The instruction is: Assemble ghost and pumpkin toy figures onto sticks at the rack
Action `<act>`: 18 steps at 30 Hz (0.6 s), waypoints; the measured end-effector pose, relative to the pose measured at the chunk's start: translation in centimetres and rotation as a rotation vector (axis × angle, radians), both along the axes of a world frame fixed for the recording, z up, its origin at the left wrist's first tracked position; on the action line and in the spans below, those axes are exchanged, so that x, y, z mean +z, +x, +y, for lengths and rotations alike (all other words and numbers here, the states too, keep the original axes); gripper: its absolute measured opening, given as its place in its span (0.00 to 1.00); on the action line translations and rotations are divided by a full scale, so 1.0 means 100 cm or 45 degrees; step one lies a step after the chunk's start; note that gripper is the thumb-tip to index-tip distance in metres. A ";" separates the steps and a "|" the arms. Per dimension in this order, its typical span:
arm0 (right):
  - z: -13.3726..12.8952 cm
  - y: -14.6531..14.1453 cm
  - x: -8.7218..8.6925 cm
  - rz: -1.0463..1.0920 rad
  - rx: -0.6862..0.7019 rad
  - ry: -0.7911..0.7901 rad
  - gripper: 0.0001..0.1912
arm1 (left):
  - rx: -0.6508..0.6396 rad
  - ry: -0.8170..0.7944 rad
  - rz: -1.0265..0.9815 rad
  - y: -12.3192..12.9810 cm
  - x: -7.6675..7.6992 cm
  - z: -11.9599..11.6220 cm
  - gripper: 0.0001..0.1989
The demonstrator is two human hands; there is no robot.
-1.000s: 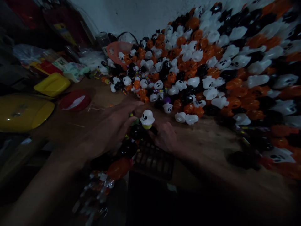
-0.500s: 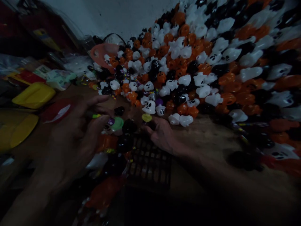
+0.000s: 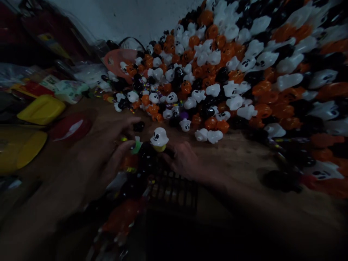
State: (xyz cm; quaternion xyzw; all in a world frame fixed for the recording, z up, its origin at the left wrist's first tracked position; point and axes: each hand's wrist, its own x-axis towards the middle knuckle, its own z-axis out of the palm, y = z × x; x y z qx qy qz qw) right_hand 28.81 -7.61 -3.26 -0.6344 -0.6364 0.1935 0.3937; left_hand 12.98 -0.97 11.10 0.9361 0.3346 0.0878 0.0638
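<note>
Person at a dark wooden table, both bare hands in over the front of it. L hand is spread: thumb & fingers stand apart w/ a gap b/w them, a small yellow bead showing in that gap. Green piece is right by L thumb tip; contact hard to tell. R hand is half curled just R of the white skull-faced head, fingers bent toward its yellow base; fingertips lost in shadow, so can't tell if they pinch it. Head is upright, approx. b/w the two hands, above the far edge of a black grid. Black beads run down L side of the grid, w/ an orange piece below, nearer the person; detail there too dark/blurred. Small black piece lies near L fingertips. Behind, a big pile of white, orange & blk pieces, many w/ faces, goes up vs. the wall & fills the R side. Small white ghost is at pile's front edge, w/ a purple bit on top. Far L: red dish, yellow tray, coral basket further back.
</note>
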 end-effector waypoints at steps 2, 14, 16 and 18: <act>-0.001 0.000 0.000 -0.048 0.021 0.001 0.09 | -0.045 -0.012 0.009 0.002 0.005 0.000 0.20; 0.000 -0.003 -0.002 0.051 0.017 0.006 0.09 | -0.199 -0.047 -0.031 -0.008 -0.007 0.009 0.22; 0.000 -0.003 -0.003 0.054 0.020 0.007 0.10 | -0.207 -0.002 0.046 -0.004 -0.007 0.009 0.21; 0.001 -0.003 -0.003 0.077 0.034 0.011 0.10 | -0.199 0.050 0.097 0.000 -0.006 0.012 0.20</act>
